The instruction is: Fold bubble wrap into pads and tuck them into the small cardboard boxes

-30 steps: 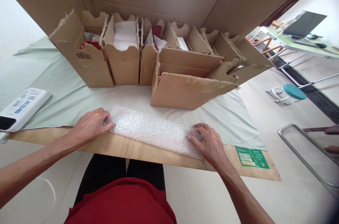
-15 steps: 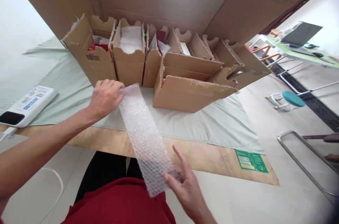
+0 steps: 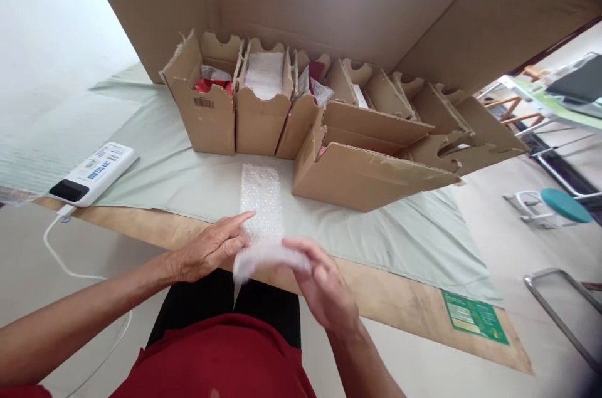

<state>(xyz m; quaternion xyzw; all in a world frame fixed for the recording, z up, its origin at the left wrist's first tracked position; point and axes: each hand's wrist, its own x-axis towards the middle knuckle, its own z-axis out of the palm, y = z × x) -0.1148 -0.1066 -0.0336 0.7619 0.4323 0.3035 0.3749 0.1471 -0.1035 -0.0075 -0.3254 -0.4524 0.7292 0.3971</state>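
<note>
A strip of clear bubble wrap lies on the cloth at the table's front, its near end bent up and blurred by motion. My left hand is at the strip's left edge, index finger stretched out over the wrap and thumb apart from it; the other fingers are partly bent. On the near side, my right hand has its fingers closed round the lifted end of the wrap. Part of that end is hidden by the fingers.
Behind stands a row of open cardboard boxes, some with bubble-wrapped or red items inside. A larger cardboard box sits crosswise before them. A white power bank with a cable lies left. A tall cardboard wall rises behind.
The wrap has gone from being held up between both hands to lying on the cloth. My left hand let go of its far end and came nearer; my right hand folds the near end up.
</note>
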